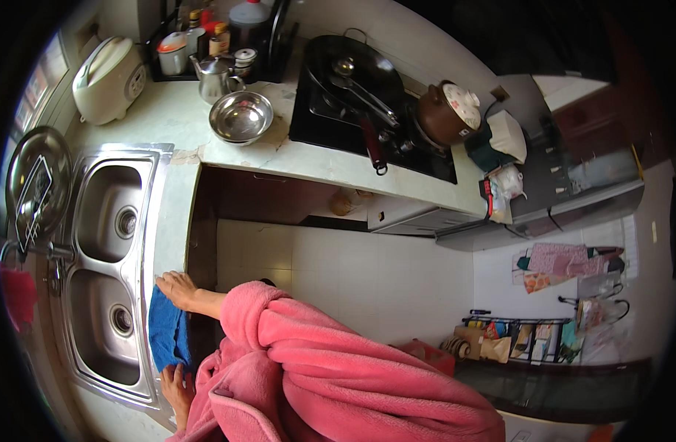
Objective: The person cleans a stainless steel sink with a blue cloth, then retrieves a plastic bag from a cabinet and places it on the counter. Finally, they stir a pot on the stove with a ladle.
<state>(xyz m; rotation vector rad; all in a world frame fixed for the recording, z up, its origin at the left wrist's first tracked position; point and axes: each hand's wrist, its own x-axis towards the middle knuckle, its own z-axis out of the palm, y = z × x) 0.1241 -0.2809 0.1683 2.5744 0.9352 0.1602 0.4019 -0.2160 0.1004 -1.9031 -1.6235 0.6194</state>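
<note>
A blue cloth [167, 326] lies spread on the counter's front strip beside the sink, part of it draping over the edge. My right hand [177, 290] grips its upper end in the picture, fingers bent over the corner. At the lower end my left hand [177, 389] holds the cloth with its fingertips; part of this hand is hidden by the pink sleeve. Right by the cloth is the steel double-bowl sink [141, 276], with a drain strainer in each bowl and a faucet [59, 251] behind.
A large metal lid [38, 182] leans behind the sink. On the counter [169, 121] stand a rice cooker [108, 83], a steel bowl [241, 117] and a steel kettle [215, 77]. The gas stove [321, 127] bears a wok [315, 61] and a brown lidded pot [443, 119].
</note>
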